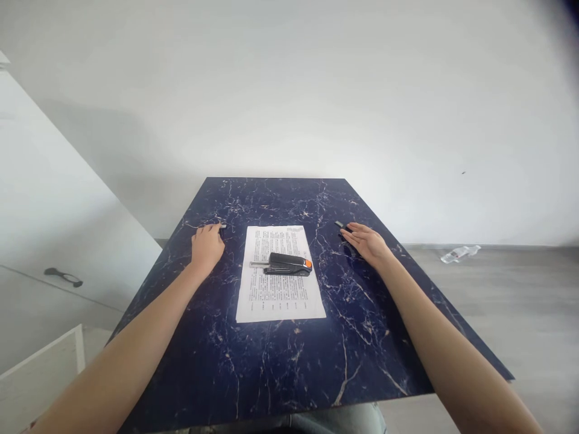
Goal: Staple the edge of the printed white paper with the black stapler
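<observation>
A black stapler [289,264] with an orange patch on its right end lies on a stack of printed paper [280,307]. A thin metal piece sticks out of its left end. Left of the paper, my left hand [208,244] rests palm down with its fingers curled, closed at a small silver strip [223,226] that shows at the fingertips. On the right side of the table, my right hand [365,243] lies open, fingers stretched out. Just beyond its fingertips is a small grey piece [339,223]; whether they touch is not plain.
The dark blue marble-patterned table [289,374] stands close to a white wall [289,90]. A white cabinet [58,229] with a dark handle is at the left. A clear plastic item [460,254] lies on the grey floor at the right.
</observation>
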`<state>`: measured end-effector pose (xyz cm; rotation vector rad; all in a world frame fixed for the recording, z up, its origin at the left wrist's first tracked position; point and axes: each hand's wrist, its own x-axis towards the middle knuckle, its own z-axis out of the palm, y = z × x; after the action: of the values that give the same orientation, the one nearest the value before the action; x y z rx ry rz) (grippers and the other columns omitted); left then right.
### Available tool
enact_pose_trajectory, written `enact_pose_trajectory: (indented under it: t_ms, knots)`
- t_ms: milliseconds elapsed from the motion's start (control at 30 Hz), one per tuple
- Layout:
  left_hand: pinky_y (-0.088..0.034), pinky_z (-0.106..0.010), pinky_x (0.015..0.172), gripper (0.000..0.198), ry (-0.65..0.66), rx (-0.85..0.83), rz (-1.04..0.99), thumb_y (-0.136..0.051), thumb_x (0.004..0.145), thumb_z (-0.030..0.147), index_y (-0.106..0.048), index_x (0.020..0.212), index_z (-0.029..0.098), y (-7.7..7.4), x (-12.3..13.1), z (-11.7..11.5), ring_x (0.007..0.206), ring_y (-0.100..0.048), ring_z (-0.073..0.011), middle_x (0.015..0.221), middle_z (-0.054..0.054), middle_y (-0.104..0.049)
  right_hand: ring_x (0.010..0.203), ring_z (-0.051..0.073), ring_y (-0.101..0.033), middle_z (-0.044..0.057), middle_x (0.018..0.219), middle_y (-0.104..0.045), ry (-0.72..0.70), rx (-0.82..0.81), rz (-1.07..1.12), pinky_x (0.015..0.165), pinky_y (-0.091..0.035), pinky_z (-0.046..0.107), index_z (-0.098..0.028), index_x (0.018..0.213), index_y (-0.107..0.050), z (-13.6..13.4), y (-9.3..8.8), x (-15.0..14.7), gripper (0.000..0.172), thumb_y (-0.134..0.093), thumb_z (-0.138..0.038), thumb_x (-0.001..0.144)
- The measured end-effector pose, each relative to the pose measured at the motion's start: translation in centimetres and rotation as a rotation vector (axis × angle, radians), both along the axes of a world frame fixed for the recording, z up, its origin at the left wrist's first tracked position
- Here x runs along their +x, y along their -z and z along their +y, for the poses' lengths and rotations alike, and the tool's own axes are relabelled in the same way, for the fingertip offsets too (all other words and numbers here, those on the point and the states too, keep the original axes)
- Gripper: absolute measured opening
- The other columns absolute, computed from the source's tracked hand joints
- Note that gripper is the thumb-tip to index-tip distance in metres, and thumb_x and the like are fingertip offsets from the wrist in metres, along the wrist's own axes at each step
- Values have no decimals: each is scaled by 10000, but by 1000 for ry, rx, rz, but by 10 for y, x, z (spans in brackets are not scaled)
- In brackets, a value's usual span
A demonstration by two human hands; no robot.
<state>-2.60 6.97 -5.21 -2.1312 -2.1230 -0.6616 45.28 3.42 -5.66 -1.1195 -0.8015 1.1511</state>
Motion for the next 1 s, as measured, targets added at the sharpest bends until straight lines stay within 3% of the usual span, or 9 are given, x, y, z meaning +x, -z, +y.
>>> enact_pose_trajectory:
  t_ms: [100,167,300,467,667,733,867,1000]
  knots:
    - [-455,-499,1048,348,18,-12,5,-441,970,187,-668,1234,167,-2,-3,-1,1235,-577,-349,1277,-159,-672,1104,309,-743,113,1107,-739,16,8,-68,1079,-588,419,-187,868,-727,2,5,-3,316,-905,-207,607]
    - [-459,-476,1046,332,15,22,4,-477,963,191,-642,1249,158,-2,-3,-1,1224,-582,-335,1271,-162,-659,1034,277,-756,91,1035,-750,27,16,-103,1057,-597,390,-188,836,-736,2,9,-5,337,-931,-224,563]
    - [-436,-456,1071,441,46,97,-10,-522,958,195,-530,1394,124,0,-2,1,1304,-531,-334,1427,-192,-561,938,235,-750,89,998,-764,66,43,-157,943,-631,355,-185,804,-748,1,13,-9,299,-922,-232,565]
    - [-421,-473,1067,261,104,-23,20,-467,999,208,-683,1144,189,1,-1,4,1206,-586,-323,1229,-140,-666,889,214,-724,97,1013,-773,51,38,-201,862,-620,338,-182,785,-772,0,13,-11,237,-877,-237,581]
    - [-431,-462,1015,230,42,35,54,-417,1027,213,-613,1121,138,-4,5,-3,1161,-559,-335,1183,-176,-630,870,209,-707,100,1031,-771,48,28,-243,805,-586,325,-184,741,-763,-2,12,-12,203,-841,-252,566]
    - [-430,-451,1012,216,111,109,0,-393,1037,200,-591,1096,136,-9,15,-10,1131,-556,-314,1158,-173,-620,858,217,-707,105,1023,-772,54,33,-297,790,-577,339,-184,750,-757,-4,11,-14,189,-816,-264,590]
    - [-456,-404,937,144,427,160,-117,-394,1040,170,-538,1052,173,-19,45,-35,1055,-552,-259,1112,-135,-592,847,243,-720,94,964,-784,20,83,-614,826,-561,396,-193,873,-775,-9,11,-24,193,-708,-291,720]
    - [-437,-382,832,166,684,73,12,-349,1049,127,-503,1046,191,-24,63,-64,967,-555,-229,1100,-105,-582,876,262,-742,69,953,-797,-95,125,-891,882,-559,421,-218,940,-780,-11,16,-31,218,-647,-310,795]
